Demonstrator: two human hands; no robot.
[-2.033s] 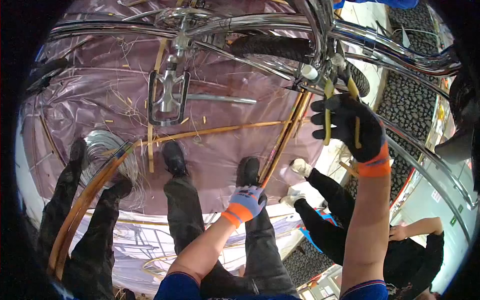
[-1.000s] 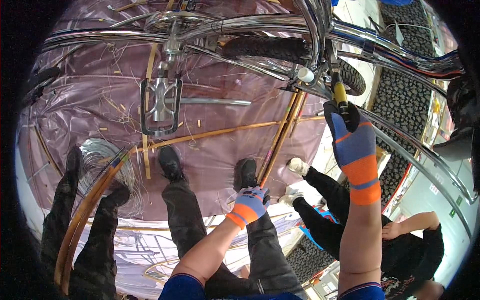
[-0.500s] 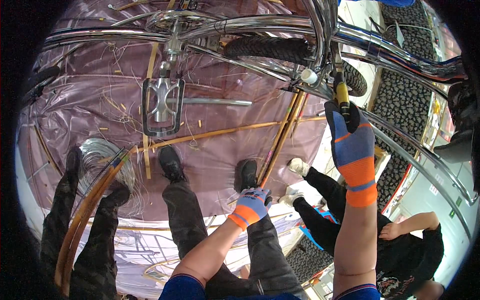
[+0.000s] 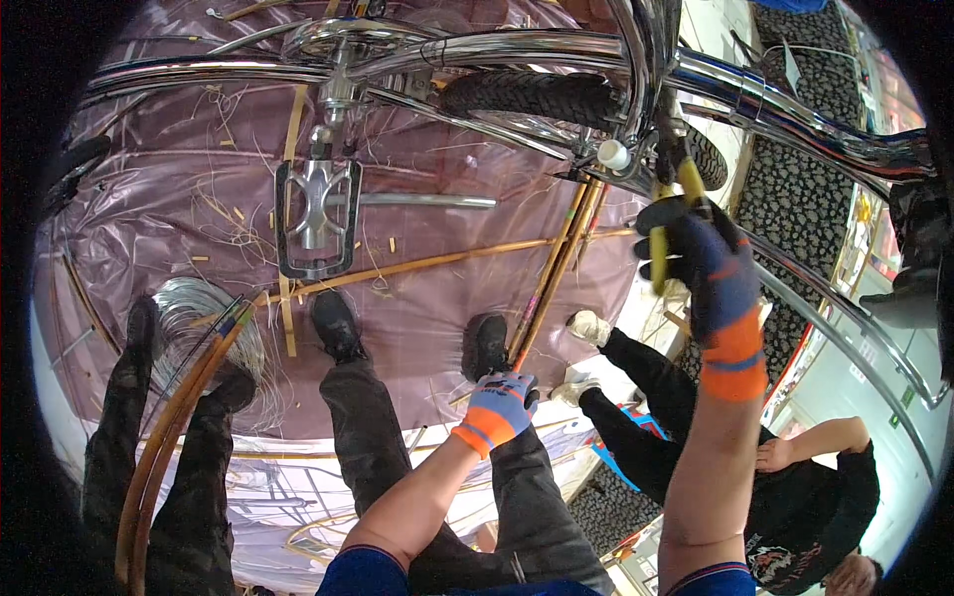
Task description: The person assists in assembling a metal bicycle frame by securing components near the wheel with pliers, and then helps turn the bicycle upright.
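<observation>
Right grip (image 4: 708, 260): gloved, wrapped on the yellow-handled pliers (image 4: 691, 181), fingers partly uncurled; some motion blur.
Pliers: held up at the chrome frame (image 4: 507, 45), head among the tubes, just right of a white cap (image 4: 613, 155). Cannot tell whether the jaws bite on anything.
Change: half a second ago the handles were squeezed into one line; now they stand spread, one on each side of the fingers. The right wrist has also turned, so the dark, coated side of the glove shows.
Meaning: judged as pressure let off at the joint. The pliers head remains close by, so the work reads as paused at that spot, not abandoned.
Left grip (image 4: 499, 405): gloved, closed round the lower end of the thin wooden strips (image 4: 528, 348); essentially unchanged over the same span.
Strips: slant up from the left grip to near the frame below the cap; contact at the top unclear.
Pedal (image 4: 318, 214): left of the strips, well apart from both hands.
Tyre (image 4: 537, 94): black, behind the frame tubes.
Floor sheet (image 4: 427, 333): shiny brown, bearing small tan pieces, loose strands and, at left, a wire coil (image 4: 184, 298).
Co-worker: bare hand (image 4: 773, 455) against black clothing, lower right.
</observation>
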